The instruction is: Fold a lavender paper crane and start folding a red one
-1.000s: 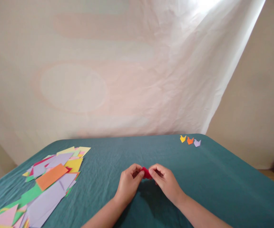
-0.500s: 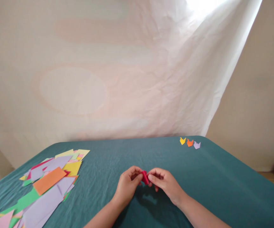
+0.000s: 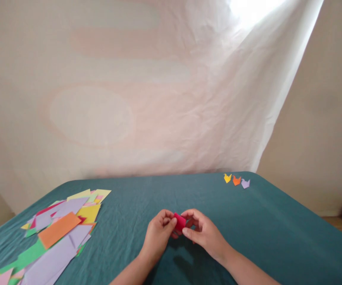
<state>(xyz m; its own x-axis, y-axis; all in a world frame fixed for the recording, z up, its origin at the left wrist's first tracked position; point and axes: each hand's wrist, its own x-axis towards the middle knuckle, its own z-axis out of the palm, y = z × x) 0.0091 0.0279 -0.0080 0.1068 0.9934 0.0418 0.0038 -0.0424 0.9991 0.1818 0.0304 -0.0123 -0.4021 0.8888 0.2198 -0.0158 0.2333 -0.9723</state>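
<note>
A small folded piece of red paper (image 3: pixel 179 222) is held up just above the table, between my two hands. My left hand (image 3: pixel 160 231) pinches its left edge with thumb and fingers. At its right side, my right hand (image 3: pixel 202 231) has the thumb at the lower corner and the index finger near the upper one, with the other fingers curled behind. How the back of the paper is folded is hidden. Both hands cast a shadow on the dark green cloth below.
Loose sheets of coloured paper lie heaped at the left, with an orange sheet (image 3: pixel 59 229) and a lilac sheet (image 3: pixel 50 259) on top. Three folded paper birds, yellow (image 3: pixel 227 178), orange (image 3: pixel 236 181) and lilac (image 3: pixel 245 183), lie by the far right edge of the green-covered table (image 3: pixel 147 194).
The red paper has turned from a narrow edge-on strip to show a broader flat face. My right fingers have opened slightly and shifted around its right side.
</note>
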